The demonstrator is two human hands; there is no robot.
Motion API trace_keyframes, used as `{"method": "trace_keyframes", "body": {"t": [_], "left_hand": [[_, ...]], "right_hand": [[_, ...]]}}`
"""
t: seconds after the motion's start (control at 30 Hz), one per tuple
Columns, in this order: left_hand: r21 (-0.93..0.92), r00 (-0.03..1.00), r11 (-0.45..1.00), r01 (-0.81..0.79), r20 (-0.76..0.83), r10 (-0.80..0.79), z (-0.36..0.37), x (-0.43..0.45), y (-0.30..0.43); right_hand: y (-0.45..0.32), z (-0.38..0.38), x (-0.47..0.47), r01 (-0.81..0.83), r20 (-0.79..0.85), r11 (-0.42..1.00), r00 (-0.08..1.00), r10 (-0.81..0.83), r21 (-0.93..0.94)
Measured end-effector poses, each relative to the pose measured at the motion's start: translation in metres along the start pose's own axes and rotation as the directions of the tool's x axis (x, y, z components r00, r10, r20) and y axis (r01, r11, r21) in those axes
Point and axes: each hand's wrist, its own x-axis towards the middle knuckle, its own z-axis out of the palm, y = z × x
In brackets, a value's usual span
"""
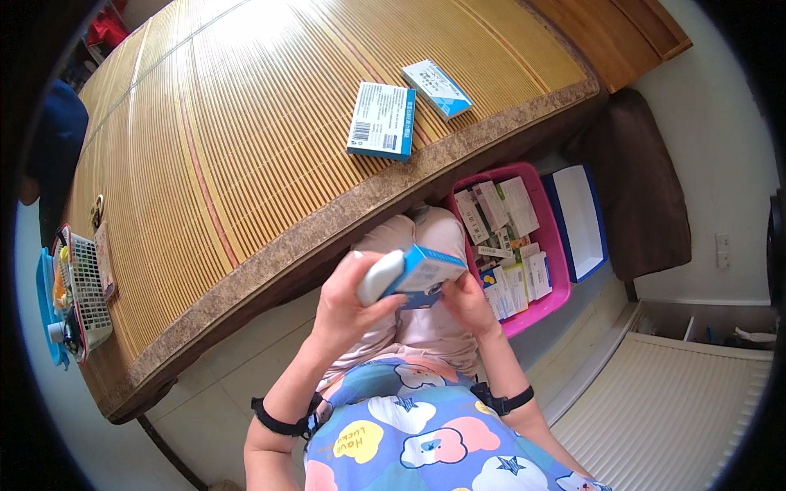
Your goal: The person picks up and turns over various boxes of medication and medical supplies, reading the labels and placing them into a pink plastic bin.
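Note:
My left hand [347,297] holds a rounded white object [379,277], which I cannot identify more closely, against one end of a blue-and-white carton [424,273]. My right hand [470,304] grips the carton's other end from below. Both hands are over my lap, just off the bed's edge. On the bamboo mat lie a flat white carton with a blue edge and a barcode [382,119] and a smaller blue-and-white carton [437,89]. Close to my right hand stands a pink plastic bin [556,288] with several medicine-type cartons [506,276] inside.
A blue open-topped box with a white inside [578,221] sits behind the pink bin. At the bed's left corner stands a white mesh basket [92,319] of small items. The bed [245,251] has a brown fabric border. A brown cushioned seat [638,190] is at right.

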Motion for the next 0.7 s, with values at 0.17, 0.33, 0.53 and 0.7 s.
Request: {"method": "trace_keyframes", "body": {"t": [0.17,0.33,0.53,0.7], "left_hand": [[0.183,0.958,0.945,-0.272,0.141,0.249,0.0,0.017,0.035],[0.289,0.861,0.831,-0.476,0.343,0.374,0.019,0.038,0.04],[0.411,0.873,0.77,-0.488,0.208,0.442,0.049,0.025,0.049],[0.49,0.756,0.593,-0.639,0.261,0.6,0.072,0.023,0.043]], "right_hand": [[-0.03,0.025,-0.01,0.15,-0.161,0.893,0.958,-0.237,-0.424],[-0.074,0.046,-0.024,0.256,0.116,0.151,0.788,-0.605,-0.955],[-0.059,0.047,-0.029,0.219,0.057,0.243,0.842,-0.537,-0.945],[-0.052,0.053,-0.028,0.325,0.025,0.401,0.802,-0.597,-0.856]]}}
